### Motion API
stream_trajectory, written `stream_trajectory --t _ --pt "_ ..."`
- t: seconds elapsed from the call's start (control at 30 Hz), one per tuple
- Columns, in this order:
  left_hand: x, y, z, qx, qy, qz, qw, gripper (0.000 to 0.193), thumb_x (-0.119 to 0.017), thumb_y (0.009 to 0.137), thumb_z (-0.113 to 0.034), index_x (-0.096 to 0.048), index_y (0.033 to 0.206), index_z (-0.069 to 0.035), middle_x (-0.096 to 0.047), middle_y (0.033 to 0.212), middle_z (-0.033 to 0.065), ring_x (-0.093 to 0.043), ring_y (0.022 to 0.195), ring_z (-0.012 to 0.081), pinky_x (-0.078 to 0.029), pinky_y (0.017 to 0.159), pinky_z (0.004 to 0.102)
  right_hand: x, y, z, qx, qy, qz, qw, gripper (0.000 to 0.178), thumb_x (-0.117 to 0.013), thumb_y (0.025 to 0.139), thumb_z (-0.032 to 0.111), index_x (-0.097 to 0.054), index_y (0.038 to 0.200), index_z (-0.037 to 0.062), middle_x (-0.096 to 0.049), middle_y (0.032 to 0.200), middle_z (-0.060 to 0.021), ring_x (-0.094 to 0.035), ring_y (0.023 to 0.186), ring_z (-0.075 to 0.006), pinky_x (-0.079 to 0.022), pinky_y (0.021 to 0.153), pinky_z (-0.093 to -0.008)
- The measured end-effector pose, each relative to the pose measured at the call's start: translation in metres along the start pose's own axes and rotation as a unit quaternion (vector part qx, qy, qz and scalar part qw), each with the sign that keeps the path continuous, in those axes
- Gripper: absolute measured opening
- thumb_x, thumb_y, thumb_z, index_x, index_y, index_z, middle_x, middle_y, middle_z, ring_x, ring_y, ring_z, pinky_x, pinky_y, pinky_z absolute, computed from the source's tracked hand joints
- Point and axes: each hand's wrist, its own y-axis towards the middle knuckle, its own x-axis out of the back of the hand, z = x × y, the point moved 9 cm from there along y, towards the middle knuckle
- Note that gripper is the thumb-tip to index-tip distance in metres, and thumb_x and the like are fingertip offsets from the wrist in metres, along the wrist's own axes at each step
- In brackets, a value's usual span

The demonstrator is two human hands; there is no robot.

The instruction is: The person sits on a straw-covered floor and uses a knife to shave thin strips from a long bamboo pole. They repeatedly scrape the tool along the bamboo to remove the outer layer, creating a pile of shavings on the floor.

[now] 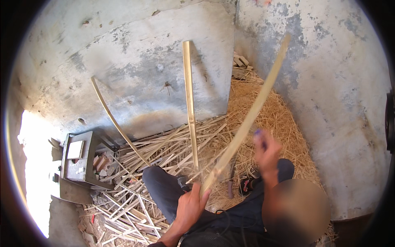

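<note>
My left hand (192,206) is wrapped round the lower end of a long split bamboo strip (251,113). The strip slants up and away to the right, and its far end is blurred. To the right of the strip, apart from it, is my right hand (268,154), slightly smeared by motion. Its fingers are curled, with a small dark-blue bit showing at their tips that I cannot make out. A tool with a wooden handle (230,190) lies on the ground between my legs. My bent knees (158,183) frame the spot.
Another bamboo strip (189,90) stands against the wall ahead, and a thin curved strip (115,121) rises at left. Cut strips (135,218) litter the floor at left. Shavings (263,107) are heaped in the corner. A worn wooden stool-like box (79,158) lies beside rubble.
</note>
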Motion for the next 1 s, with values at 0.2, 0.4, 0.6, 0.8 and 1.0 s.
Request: stream_trajectory --t 0.2,0.4,0.6,0.8,1.0 --pt "-0.006 -0.015 0.023 -0.045 -0.011 0.059 0.997 0.032 -0.067 0.106 -0.032 -0.055 0.108 -0.002 -0.068 0.073 0.0256 -0.069 0.072 0.0494 -0.052 0.061 0.0578 0.029 0.027 -0.055 -0.056 -0.087 0.014 0.995 0.031 -0.073 0.103 0.03 -0.074 0.109 -0.0005 -0.075 0.085 -0.0157 -0.072 0.071 -0.0265 -0.054 0.067 -0.0357" --pt "0.003 -0.014 0.029 -0.022 -0.034 0.074 0.996 0.028 -0.066 0.107 -0.028 -0.059 0.106 -0.001 -0.064 0.071 0.0252 -0.067 0.071 0.0487 -0.049 0.063 0.0534 0.027 0.024 -0.058 -0.038 -0.084 0.026 0.995 0.033 -0.074 0.102 0.032 -0.074 0.109 -0.0002 -0.075 0.086 -0.016 -0.073 0.073 -0.0281 -0.055 0.067 -0.0356" --pt "0.008 -0.022 0.045 -0.011 -0.027 0.07 0.997 0.027 -0.066 0.107 -0.027 -0.061 0.107 -0.001 -0.064 0.07 0.0241 -0.067 0.071 0.0481 -0.049 0.062 0.0528 0.027 0.038 -0.063 0.012 -0.082 0.006 0.997 0.035 -0.072 0.104 0.036 -0.076 0.108 0.0013 -0.073 0.081 -0.0129 -0.069 0.066 -0.0238 -0.052 0.062 -0.0349" --pt "0.017 -0.039 0.074 0.017 -0.006 0.1 0.995 0.031 -0.068 0.106 -0.033 -0.059 0.108 -0.003 -0.068 0.073 0.0239 -0.069 0.073 0.0484 -0.051 0.063 0.054 0.041 0.08 -0.124 -0.011 -0.127 0.005 0.992 0.041 -0.066 0.107 0.044 -0.077 0.109 0.0041 -0.066 0.07 -0.0087 -0.058 0.057 -0.0183 -0.044 0.056 -0.0353" --pt "0.025 -0.049 0.09 0.027 0.026 0.085 0.996 0.029 -0.068 0.106 -0.031 -0.061 0.106 -0.002 -0.065 0.068 0.0217 -0.068 0.068 0.0466 -0.049 0.061 0.0518 0.039 0.114 -0.174 -0.047 -0.201 0.053 0.977 0.049 -0.062 0.106 0.054 -0.078 0.113 0.0083 -0.071 0.075 -0.0133 -0.068 0.064 -0.0293 -0.05 0.061 -0.0398"
